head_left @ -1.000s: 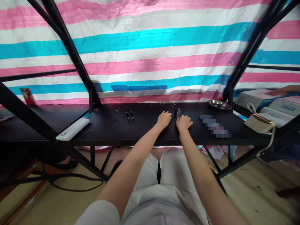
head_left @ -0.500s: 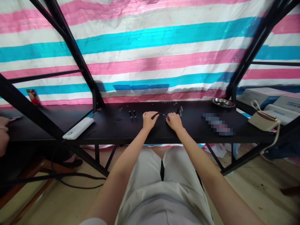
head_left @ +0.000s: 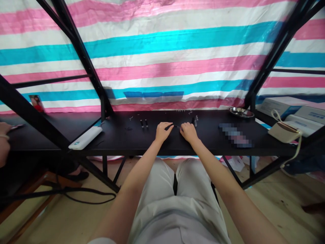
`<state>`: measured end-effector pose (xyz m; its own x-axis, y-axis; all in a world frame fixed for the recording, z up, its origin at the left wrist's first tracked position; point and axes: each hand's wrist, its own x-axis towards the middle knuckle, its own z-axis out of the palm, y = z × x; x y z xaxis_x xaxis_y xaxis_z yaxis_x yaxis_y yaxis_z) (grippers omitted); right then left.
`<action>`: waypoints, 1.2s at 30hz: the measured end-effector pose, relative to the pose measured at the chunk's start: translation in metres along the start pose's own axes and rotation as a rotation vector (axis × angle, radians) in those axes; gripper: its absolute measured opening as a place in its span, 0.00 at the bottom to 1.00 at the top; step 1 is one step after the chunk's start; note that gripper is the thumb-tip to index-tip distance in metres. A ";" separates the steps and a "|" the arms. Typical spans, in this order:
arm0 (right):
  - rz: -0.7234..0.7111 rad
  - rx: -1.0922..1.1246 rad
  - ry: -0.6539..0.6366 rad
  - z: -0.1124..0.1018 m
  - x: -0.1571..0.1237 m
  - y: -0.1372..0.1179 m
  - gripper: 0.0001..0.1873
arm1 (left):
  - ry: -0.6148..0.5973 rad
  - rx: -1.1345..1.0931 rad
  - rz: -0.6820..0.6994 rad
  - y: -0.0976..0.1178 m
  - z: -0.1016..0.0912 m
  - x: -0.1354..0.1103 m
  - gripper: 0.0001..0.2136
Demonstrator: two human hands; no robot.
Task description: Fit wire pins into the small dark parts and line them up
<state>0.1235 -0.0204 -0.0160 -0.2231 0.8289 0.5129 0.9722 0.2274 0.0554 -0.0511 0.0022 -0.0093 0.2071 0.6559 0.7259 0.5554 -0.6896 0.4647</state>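
Note:
My left hand [head_left: 163, 131] and my right hand [head_left: 189, 131] rest on the black table [head_left: 142, 140], close together. Both are pinched on a thin dark piece [head_left: 175, 126] that runs between their fingertips; it is too small to name. Just right of my right hand stand a few small upright parts [head_left: 194, 120]. Two short dark cylinders [head_left: 144, 123] lie to the left of my left hand.
A white power bank [head_left: 85, 138] lies at the table's left front. A metal dish [head_left: 241, 112] sits at the back right, a cream pouch [head_left: 283, 131] and boxes [head_left: 291, 106] further right. Black frame struts [head_left: 83, 57] cross overhead. Another person's hand [head_left: 3, 144] shows at the left edge.
Both hands moved left from beside the small upright parts and now hold a thin dark piece between them. Another person's hand has appeared at the left edge; the one at the right has gone.

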 end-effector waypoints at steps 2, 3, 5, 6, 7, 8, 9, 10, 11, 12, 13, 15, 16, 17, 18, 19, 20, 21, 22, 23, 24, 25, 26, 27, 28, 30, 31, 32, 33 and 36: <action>-0.016 -0.012 0.013 -0.001 0.000 0.000 0.08 | -0.050 -0.033 0.036 -0.001 0.002 -0.002 0.10; -0.028 -0.013 0.016 -0.001 -0.001 -0.001 0.08 | -0.076 -0.048 0.052 -0.001 0.003 -0.002 0.10; -0.059 -0.002 0.020 -0.003 -0.001 -0.001 0.09 | -0.108 -0.070 0.063 -0.002 0.003 -0.003 0.10; -0.077 0.008 0.020 -0.003 -0.001 -0.001 0.09 | -0.108 -0.076 0.054 -0.002 0.003 -0.003 0.10; -0.095 0.021 0.022 -0.003 -0.001 -0.001 0.09 | -0.103 -0.080 0.038 -0.002 0.003 -0.003 0.09; -0.107 0.034 0.025 -0.003 -0.001 -0.001 0.10 | -0.095 -0.085 0.017 -0.003 0.003 -0.002 0.09; -0.118 0.048 0.030 -0.003 -0.001 -0.001 0.10 | -0.093 -0.093 -0.002 -0.003 0.002 -0.002 0.09; -0.125 0.060 0.034 -0.003 -0.001 -0.001 0.11 | -0.096 -0.105 -0.021 -0.004 0.002 -0.002 0.09; -0.131 0.072 0.037 -0.003 -0.001 0.000 0.11 | -0.103 -0.121 -0.042 -0.004 0.002 -0.002 0.09; -0.137 0.082 0.038 -0.003 -0.001 0.000 0.11 | -0.114 -0.141 -0.064 -0.005 0.001 -0.001 0.10; -0.145 0.091 0.037 -0.004 -0.001 0.000 0.11 | -0.126 -0.163 -0.085 -0.005 0.001 -0.001 0.10; -0.158 0.102 0.035 -0.004 -0.001 0.000 0.11 | -0.151 -0.207 -0.116 -0.006 0.001 -0.001 0.10; -0.161 0.108 0.035 -0.005 -0.001 0.000 0.11 | -0.163 -0.225 -0.124 -0.007 0.001 -0.001 0.10; -0.164 0.115 0.036 -0.005 -0.002 -0.001 0.11 | -0.175 -0.237 -0.125 -0.007 0.001 -0.001 0.10; -0.167 0.121 0.038 -0.005 -0.002 -0.001 0.10 | -0.185 -0.244 -0.122 -0.007 0.001 -0.001 0.10; -0.171 0.127 0.041 -0.005 -0.002 -0.001 0.10 | -0.194 -0.246 -0.119 -0.006 0.001 -0.001 0.10; -0.175 0.130 0.043 -0.004 -0.001 -0.001 0.10 | -0.202 -0.245 -0.117 -0.006 0.001 -0.001 0.10; -0.177 0.131 0.045 -0.004 -0.001 -0.001 0.10 | -0.207 -0.242 -0.116 -0.006 0.001 -0.001 0.10; -0.180 0.132 0.048 -0.003 -0.001 -0.001 0.10 | -0.210 -0.238 -0.115 -0.007 0.001 -0.001 0.10; -0.181 0.133 0.050 -0.002 -0.001 0.000 0.10 | -0.210 -0.236 -0.115 -0.007 0.002 -0.001 0.10; -0.182 0.137 0.054 -0.001 -0.001 0.000 0.10 | -0.208 -0.234 -0.115 -0.007 0.002 -0.001 0.10; -0.183 0.142 0.059 0.000 -0.001 0.000 0.10 | -0.197 -0.228 -0.119 -0.007 0.003 -0.001 0.10; -0.186 0.147 0.065 0.001 -0.001 0.000 0.11 | -0.177 -0.220 -0.128 -0.008 0.004 -0.001 0.10; -0.190 0.151 0.073 0.001 -0.001 0.000 0.12 | -0.149 -0.212 -0.141 -0.008 0.005 -0.001 0.10; -0.198 0.150 0.081 0.001 -0.001 -0.001 0.12 | -0.119 -0.207 -0.156 -0.008 0.006 -0.001 0.10; -0.218 0.138 0.089 0.000 -0.001 -0.003 0.14 | -0.077 -0.211 -0.183 -0.008 0.008 -0.001 0.11; -0.226 0.127 0.088 0.000 -0.001 -0.005 0.15 | -0.077 -0.220 -0.191 -0.007 0.008 -0.001 0.12; -0.233 0.115 0.082 -0.001 -0.001 -0.007 0.16 | -0.095 -0.233 -0.193 -0.007 0.008 -0.001 0.12; -0.238 0.105 0.075 -0.002 0.000 -0.008 0.17 | -0.122 -0.250 -0.194 -0.007 0.008 -0.001 0.12; -0.244 0.095 0.054 -0.005 0.000 -0.011 0.18 | -0.196 -0.313 -0.203 -0.007 0.007 0.000 0.12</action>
<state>0.1134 -0.0250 -0.0126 -0.4431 0.7159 0.5396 0.8787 0.4660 0.1034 -0.0495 0.0098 -0.0162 0.2853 0.8132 0.5073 0.3352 -0.5805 0.7420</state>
